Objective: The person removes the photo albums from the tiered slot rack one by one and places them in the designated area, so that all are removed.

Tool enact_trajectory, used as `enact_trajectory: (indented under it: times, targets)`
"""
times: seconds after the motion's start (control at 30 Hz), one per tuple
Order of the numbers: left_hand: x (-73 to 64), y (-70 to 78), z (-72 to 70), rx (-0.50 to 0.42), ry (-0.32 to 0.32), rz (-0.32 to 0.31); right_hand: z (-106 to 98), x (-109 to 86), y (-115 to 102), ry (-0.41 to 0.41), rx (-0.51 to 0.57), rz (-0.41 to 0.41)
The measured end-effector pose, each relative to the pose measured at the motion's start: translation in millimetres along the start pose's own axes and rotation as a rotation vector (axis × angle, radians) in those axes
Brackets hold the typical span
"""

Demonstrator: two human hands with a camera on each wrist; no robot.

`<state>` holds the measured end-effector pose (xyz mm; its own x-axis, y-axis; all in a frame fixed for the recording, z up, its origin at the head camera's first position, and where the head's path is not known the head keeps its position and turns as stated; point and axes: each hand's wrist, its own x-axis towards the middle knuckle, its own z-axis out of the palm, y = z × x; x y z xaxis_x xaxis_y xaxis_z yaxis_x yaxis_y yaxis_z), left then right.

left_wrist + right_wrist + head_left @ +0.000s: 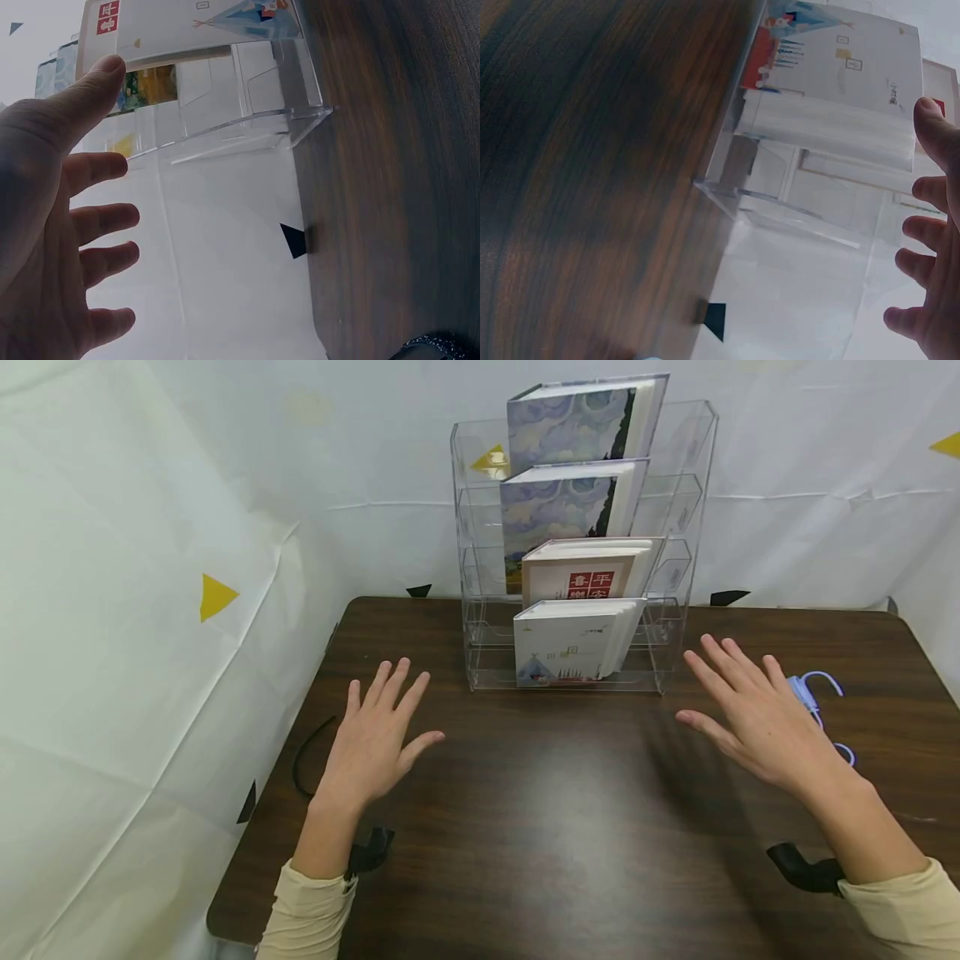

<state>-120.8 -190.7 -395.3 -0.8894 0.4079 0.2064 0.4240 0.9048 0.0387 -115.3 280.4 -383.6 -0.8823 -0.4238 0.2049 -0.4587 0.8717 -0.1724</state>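
Note:
Both hands hover over a dark wooden table (525, 777), apart from everything. The left hand (366, 747) has its fingers spread, to the left of a clear tiered rack (480, 660). The right hand (765, 727) is spread too, on the rack's right side. Books stand on the rack's tiers. A white book (562, 647) with a blue tent drawing is in the lowest front tier. Behind it is a beige book (547, 577) with red squares. Two books with swirling painted covers, the lower one (555, 514) and the upper one (570, 427), stand in the higher tiers.
Beyond the right hand lies a light blue cable-like object (802, 693), partly hidden by that hand. A thin black cord (300, 760) lies at the table's left edge. White sheeting (375, 552) with yellow and black patches hangs behind and to the left.

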Motion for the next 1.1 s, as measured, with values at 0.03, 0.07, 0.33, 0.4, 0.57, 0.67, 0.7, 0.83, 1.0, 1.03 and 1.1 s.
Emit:
enact_trajectory:
  times: [0.03, 0.07, 0.33, 0.4, 0.57, 0.67, 0.7, 0.83, 1.0, 1.03, 1.1]
  targets:
    - [0.3, -0.1, 0.0, 0.0, 0.0, 0.001, 0.0, 0.0, -0.1, 0.0, 0.002, 0.0]
    - [0.6, -0.2, 0.0, -0.001, 0.0, 0.002, -0.1, 0.1, -0.2, -0.001, 0.004, 0.001]
    - [5.4, -2.9, 2.8, -0.039, 0.019, 0.006, 0.7, 2.0, -0.6, 0.025, 0.032, 0.003]
    - [8.9, -3.4, 4.9, -0.076, 0.044, 0.004, 2.1, 4.2, -1.5, 0.05, 0.063, 0.014]
    - [28.1, -2.5, 15.0, -0.239, 0.133, -0.045, 11.2, 18.3, -8.6, 0.122, 0.21, 0.102]
    - [48.9, -2.8, 25.2, -0.393, 0.194, -0.094, 22.4, 33.1, -13.8, 0.187, 0.306, 0.148]
    - [57.1, -3.2, 29.0, -0.445, 0.214, -0.113, 27.0, 38.7, -15.2, 0.211, 0.339, 0.161]
    - [91.2, -5.0, 41.9, -0.644, 0.266, -0.17, 46.8, 60.5, -20.2, 0.31, 0.477, 0.256]
    - [128.9, -7.0, 54.7, -0.819, 0.258, -0.228, 68.3, 82.4, -24.3, 0.397, 0.587, 0.386]
    - [135.4, -7.0, 56.9, -0.84, 0.251, -0.24, 71.6, 85.5, -24.8, 0.407, 0.597, 0.401]
    - [146.6, -6.4, 60.8, -0.872, 0.238, -0.261, 77.1, 90.8, -25.0, 0.423, 0.616, 0.419]
